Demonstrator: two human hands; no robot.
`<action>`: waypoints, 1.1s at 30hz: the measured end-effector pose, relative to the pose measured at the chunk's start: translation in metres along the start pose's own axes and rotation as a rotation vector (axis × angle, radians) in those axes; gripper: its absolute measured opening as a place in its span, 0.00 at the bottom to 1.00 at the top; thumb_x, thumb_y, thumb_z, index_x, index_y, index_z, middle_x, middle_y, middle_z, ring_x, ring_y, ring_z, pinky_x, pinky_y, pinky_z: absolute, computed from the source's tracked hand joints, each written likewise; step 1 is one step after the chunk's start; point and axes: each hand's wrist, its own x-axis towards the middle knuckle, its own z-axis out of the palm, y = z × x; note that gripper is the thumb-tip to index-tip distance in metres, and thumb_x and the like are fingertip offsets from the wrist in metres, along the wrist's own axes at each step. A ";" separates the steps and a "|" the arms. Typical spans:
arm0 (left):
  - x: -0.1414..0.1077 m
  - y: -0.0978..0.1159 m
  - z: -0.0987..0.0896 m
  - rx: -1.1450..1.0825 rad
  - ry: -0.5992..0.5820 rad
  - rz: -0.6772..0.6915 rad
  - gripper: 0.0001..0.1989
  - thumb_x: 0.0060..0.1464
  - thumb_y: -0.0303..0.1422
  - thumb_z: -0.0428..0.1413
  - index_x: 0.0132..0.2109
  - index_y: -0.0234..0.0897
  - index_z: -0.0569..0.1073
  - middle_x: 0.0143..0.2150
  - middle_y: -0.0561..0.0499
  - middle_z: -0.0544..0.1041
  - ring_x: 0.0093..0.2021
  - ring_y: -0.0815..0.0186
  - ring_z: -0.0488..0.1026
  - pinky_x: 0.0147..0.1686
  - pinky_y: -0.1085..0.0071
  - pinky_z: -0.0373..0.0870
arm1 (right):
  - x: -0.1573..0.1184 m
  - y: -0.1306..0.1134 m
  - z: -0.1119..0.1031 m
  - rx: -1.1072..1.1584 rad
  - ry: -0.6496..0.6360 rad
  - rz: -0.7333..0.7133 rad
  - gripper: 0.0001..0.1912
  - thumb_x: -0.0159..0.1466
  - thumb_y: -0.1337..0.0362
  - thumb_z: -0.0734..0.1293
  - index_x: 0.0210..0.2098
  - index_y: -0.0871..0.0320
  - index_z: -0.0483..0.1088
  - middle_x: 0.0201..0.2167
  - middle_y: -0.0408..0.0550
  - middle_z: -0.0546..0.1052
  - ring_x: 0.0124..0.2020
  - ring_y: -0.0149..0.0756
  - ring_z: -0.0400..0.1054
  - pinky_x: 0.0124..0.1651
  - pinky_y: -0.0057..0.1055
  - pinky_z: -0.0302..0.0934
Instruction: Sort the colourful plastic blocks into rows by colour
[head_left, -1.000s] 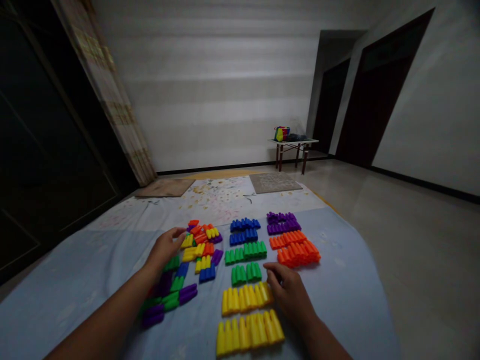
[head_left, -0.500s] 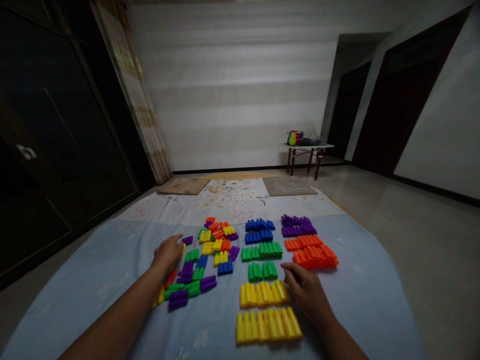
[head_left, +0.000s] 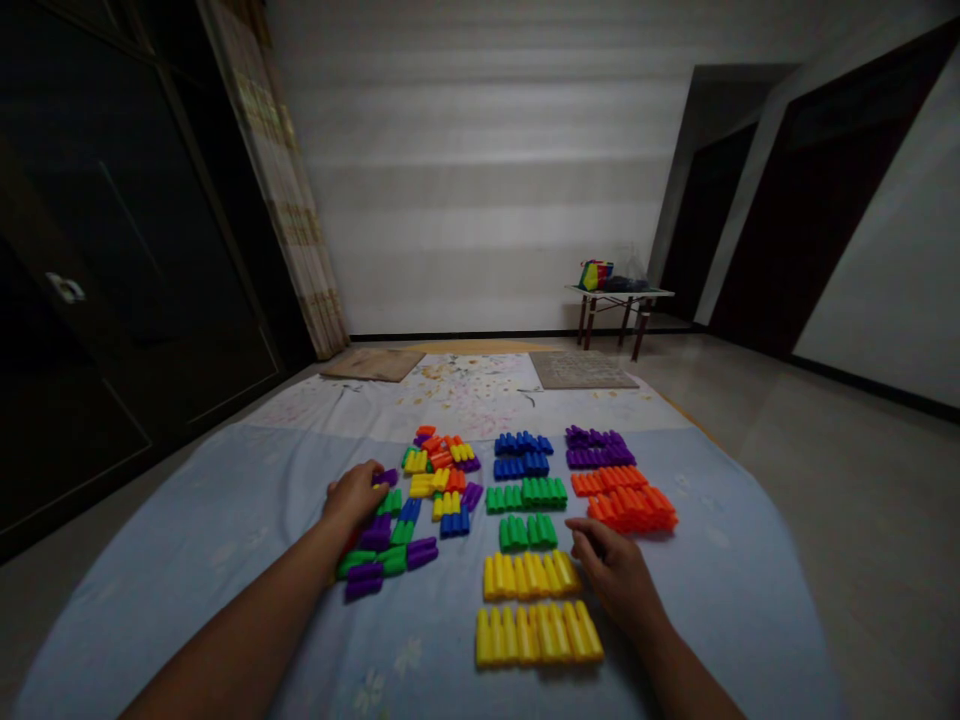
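Note:
My left hand reaches over the left edge of a loose heap of mixed plastic connector pieces. Its fingers bend down beside a purple piece, with a trace of yellow under them; what they grip is mostly hidden. My right hand rests loosely curled beside the yellow row, thumb and index finger apart, nothing visible between them. Nearby lie a second yellow row, green rows, blue rows, orange rows and purple rows.
A pale blue floral cloth covers the surface under the pieces. Two flat boards, one brown and one grey, lie at its far end. A small table with a colourful bag stands by the wall.
My left hand has shifted a little right, closer to the purple piece. My right hand stays by the yellow row. The view has tilted slightly.

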 end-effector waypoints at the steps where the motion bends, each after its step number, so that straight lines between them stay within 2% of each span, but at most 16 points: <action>1: -0.001 0.000 -0.002 -0.006 -0.012 0.015 0.15 0.47 0.39 0.49 0.42 0.41 0.71 0.45 0.48 0.76 0.47 0.60 0.70 0.41 0.66 0.60 | 0.000 0.000 0.000 0.004 -0.001 -0.002 0.18 0.60 0.59 0.57 0.40 0.62 0.72 0.27 0.50 0.76 0.27 0.36 0.70 0.31 0.29 0.62; 5: -0.002 0.004 -0.011 -0.011 -0.050 0.078 0.12 0.46 0.40 0.49 0.34 0.41 0.74 0.35 0.52 0.78 0.39 0.62 0.73 0.40 0.68 0.60 | 0.001 -0.001 0.001 0.002 0.000 -0.010 0.17 0.60 0.59 0.57 0.39 0.62 0.72 0.27 0.49 0.77 0.27 0.36 0.70 0.31 0.28 0.62; 8: 0.000 0.015 -0.017 -0.004 -0.015 0.109 0.14 0.48 0.41 0.47 0.33 0.41 0.74 0.33 0.52 0.78 0.39 0.61 0.73 0.42 0.66 0.60 | 0.002 0.000 0.002 0.001 -0.005 -0.014 0.17 0.60 0.60 0.57 0.39 0.61 0.72 0.27 0.49 0.76 0.27 0.36 0.70 0.31 0.28 0.62; 13: 0.006 0.057 -0.010 -0.008 0.086 0.233 0.19 0.52 0.40 0.44 0.47 0.40 0.70 0.49 0.47 0.73 0.50 0.61 0.67 0.49 0.65 0.58 | 0.003 0.002 0.004 0.000 -0.004 -0.005 0.16 0.60 0.60 0.57 0.39 0.61 0.72 0.27 0.49 0.76 0.26 0.36 0.69 0.31 0.28 0.62; 17: 0.012 0.095 0.011 0.009 0.076 0.406 0.22 0.52 0.40 0.46 0.53 0.41 0.66 0.57 0.48 0.67 0.56 0.62 0.61 0.53 0.67 0.55 | 0.003 0.005 0.003 0.009 -0.004 -0.009 0.17 0.60 0.59 0.57 0.39 0.61 0.72 0.27 0.50 0.77 0.27 0.37 0.70 0.31 0.29 0.63; 20: 0.014 0.109 0.025 0.046 0.042 0.470 0.24 0.51 0.41 0.48 0.55 0.41 0.64 0.59 0.46 0.64 0.58 0.58 0.59 0.56 0.62 0.53 | 0.002 0.005 0.002 0.006 0.011 -0.013 0.18 0.60 0.58 0.57 0.38 0.61 0.73 0.27 0.50 0.77 0.28 0.37 0.70 0.32 0.29 0.64; 24: 0.008 0.102 0.028 0.096 0.013 0.492 0.24 0.51 0.41 0.48 0.55 0.40 0.64 0.58 0.43 0.65 0.57 0.54 0.60 0.55 0.56 0.53 | 0.002 0.003 0.000 0.001 0.025 -0.011 0.18 0.59 0.58 0.57 0.38 0.61 0.73 0.27 0.51 0.77 0.28 0.37 0.70 0.32 0.29 0.64; 30: -0.021 0.057 0.006 0.122 -0.010 0.583 0.21 0.54 0.42 0.44 0.54 0.44 0.66 0.58 0.47 0.65 0.58 0.59 0.58 0.59 0.55 0.43 | 0.002 -0.003 0.000 -0.003 0.022 -0.016 0.17 0.59 0.59 0.57 0.38 0.61 0.73 0.28 0.50 0.77 0.27 0.36 0.69 0.31 0.28 0.63; 33: -0.035 0.042 -0.004 0.059 -0.042 0.596 0.22 0.55 0.45 0.43 0.53 0.44 0.66 0.57 0.48 0.66 0.59 0.59 0.58 0.59 0.55 0.43 | 0.002 -0.005 0.000 -0.009 0.009 -0.015 0.17 0.60 0.59 0.57 0.38 0.61 0.73 0.27 0.49 0.77 0.26 0.35 0.69 0.31 0.28 0.63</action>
